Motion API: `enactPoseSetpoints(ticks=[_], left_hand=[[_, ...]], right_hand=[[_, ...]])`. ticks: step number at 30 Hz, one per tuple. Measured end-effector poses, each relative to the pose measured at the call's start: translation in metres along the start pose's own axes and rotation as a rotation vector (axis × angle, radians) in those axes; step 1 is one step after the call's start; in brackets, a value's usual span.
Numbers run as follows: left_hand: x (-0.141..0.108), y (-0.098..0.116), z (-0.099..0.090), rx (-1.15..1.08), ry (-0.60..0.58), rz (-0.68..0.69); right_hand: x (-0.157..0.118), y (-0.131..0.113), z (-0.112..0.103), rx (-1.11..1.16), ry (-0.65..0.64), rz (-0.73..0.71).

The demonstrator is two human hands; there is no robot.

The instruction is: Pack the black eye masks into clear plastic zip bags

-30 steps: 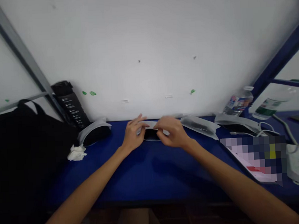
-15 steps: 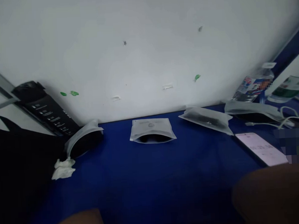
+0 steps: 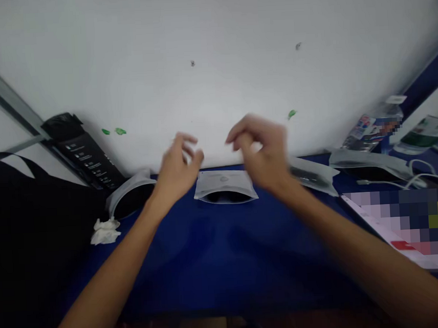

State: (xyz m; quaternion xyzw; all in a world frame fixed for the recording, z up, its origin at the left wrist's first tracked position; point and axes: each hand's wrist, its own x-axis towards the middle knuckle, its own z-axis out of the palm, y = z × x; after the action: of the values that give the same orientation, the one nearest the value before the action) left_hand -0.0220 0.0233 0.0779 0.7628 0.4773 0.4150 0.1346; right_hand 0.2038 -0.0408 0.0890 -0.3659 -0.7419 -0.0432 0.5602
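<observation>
Both of my hands are raised over the far side of the blue table (image 3: 209,262), blurred by motion. My left hand (image 3: 178,168) has loosely bent fingers, the thumb apart from them, and nothing in it. My right hand (image 3: 266,154) is likewise curved and empty, with a gap between thumb and fingers. Between and below them lies a frosted zip pouch (image 3: 224,180), its mouth towards me and something dark inside. A second frosted pouch (image 3: 315,174) is partly hidden behind my right wrist. Beyond my left forearm stands another pouch (image 3: 127,191), its mouth dark.
At the left are a black bag (image 3: 28,232), a tall black box (image 3: 88,156) and crumpled tissue (image 3: 105,230). On the right lie another pouch (image 3: 373,161), a white cable (image 3: 385,181) and a partly blurred-out phone (image 3: 372,219). Plastic bottles (image 3: 376,124) stand behind. A white wall (image 3: 236,75) closes the back.
My hands and forearms have come up from the bottom edge to above the middle pouch. The phone's screen has changed and now has a red patch. The view has shifted slightly.
</observation>
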Motion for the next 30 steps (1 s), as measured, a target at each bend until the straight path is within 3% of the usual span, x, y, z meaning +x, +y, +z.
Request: enactPoseSetpoints(ticks=[4,6,8,14,19,26,30], left_hand=[[-0.026,-0.027,0.019,0.318,-0.381,-0.340],[-0.034,-0.036,0.022,0.227,-0.527,-0.372],[-0.038,-0.038,0.022,0.022,-0.621,-0.388],[-0.040,-0.026,0.025,-0.318,-0.686,-0.477],[-0.045,-0.024,0.036,-0.435,-0.620,-0.475],[-0.042,-0.024,0.035,-0.494,-0.622,-0.529],[-0.033,-0.038,0.021,-0.446,-0.618,-0.505]], right_hand=[[-0.059,0.019,0.033,-0.235,-0.394,0.015],[-0.080,0.031,0.040,-0.274,-0.508,0.043],[-0.088,0.036,0.042,-0.296,-0.539,0.062],[-0.085,0.016,0.048,-0.226,-0.537,-0.070],[-0.091,0.006,0.060,-0.283,-0.463,-0.194],[-0.085,0.019,0.064,-0.596,-0.478,-0.340],[-0.082,0.040,0.045,-0.661,-0.512,-0.417]])
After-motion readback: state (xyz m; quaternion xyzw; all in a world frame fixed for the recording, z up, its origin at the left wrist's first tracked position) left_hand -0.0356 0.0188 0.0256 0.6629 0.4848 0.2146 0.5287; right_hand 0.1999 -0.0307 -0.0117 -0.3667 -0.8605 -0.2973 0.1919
